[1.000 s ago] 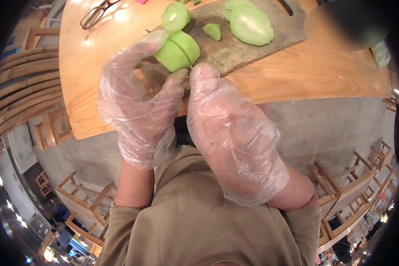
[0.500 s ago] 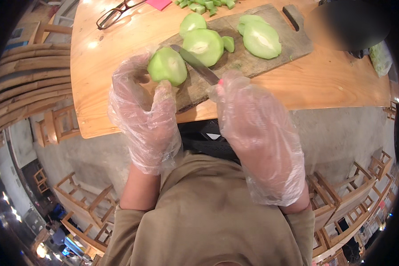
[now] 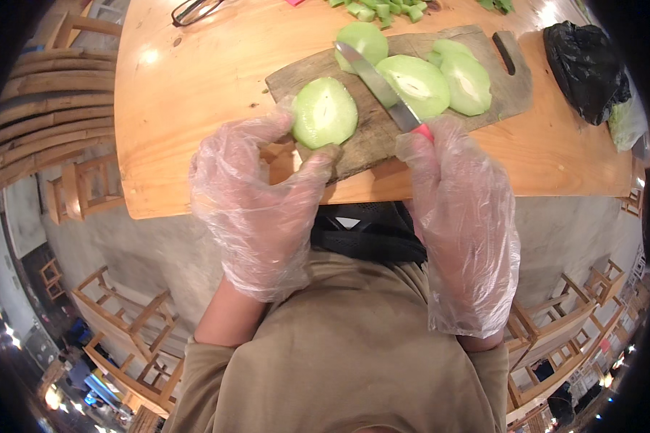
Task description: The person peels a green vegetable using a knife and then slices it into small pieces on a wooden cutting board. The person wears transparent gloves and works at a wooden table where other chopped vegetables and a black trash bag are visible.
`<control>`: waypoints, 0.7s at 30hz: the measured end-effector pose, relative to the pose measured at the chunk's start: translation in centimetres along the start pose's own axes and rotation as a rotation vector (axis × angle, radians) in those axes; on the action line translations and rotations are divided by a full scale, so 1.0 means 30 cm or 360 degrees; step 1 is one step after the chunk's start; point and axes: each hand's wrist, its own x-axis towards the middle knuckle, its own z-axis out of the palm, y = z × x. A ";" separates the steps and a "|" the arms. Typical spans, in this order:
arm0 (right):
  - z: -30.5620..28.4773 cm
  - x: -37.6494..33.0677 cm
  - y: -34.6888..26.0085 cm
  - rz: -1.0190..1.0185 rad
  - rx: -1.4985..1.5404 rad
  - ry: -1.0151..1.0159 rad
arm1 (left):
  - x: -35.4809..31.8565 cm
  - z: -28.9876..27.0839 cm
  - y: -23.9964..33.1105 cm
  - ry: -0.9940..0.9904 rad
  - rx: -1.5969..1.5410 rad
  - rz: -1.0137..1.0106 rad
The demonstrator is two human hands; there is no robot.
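Observation:
In a clear plastic glove, my left hand [image 3: 263,191] has its thumb and fingers on the near left edge of a pale green chayote piece [image 3: 325,113], cut face up on the wooden cutting board [image 3: 368,148]. My right hand [image 3: 462,209], also gloved, grips the pink-red handle of a knife [image 3: 380,85]. Its blade points up and left, passing over or beside a chayote slice [image 3: 366,45] and a larger one [image 3: 417,85] with a white core. Farther right, more overlapping slices [image 3: 468,83] lie on the board.
Green diced pieces [image 3: 383,9] lie beyond the board on the wooden table [image 3: 195,108]. Eyeglasses [image 3: 195,10] rest at the far left. A black plastic bag [image 3: 586,71] sits on the right, beside a clear bag of something green [image 3: 628,119]. Wooden chairs stand around the floor.
The chayote piece by my left hand was tilted and now lies flatter, its cut face up. My right hand has drawn the knife away from it, rightward. The whole view has shifted a little.

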 end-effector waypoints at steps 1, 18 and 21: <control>-0.008 0.010 -0.014 0.0084 -0.0001 -0.0037 | -0.002 -0.001 0.006 -0.0009 -0.0004 -0.0022; -0.030 -0.037 -0.056 0.0222 -0.0087 -0.0309 | 0.009 -0.039 0.027 -0.0187 -0.0083 -0.0090; -0.021 -0.019 -0.066 0.0173 -0.0010 -0.0297 | 0.002 -0.044 0.040 -0.0132 -0.0234 -0.0105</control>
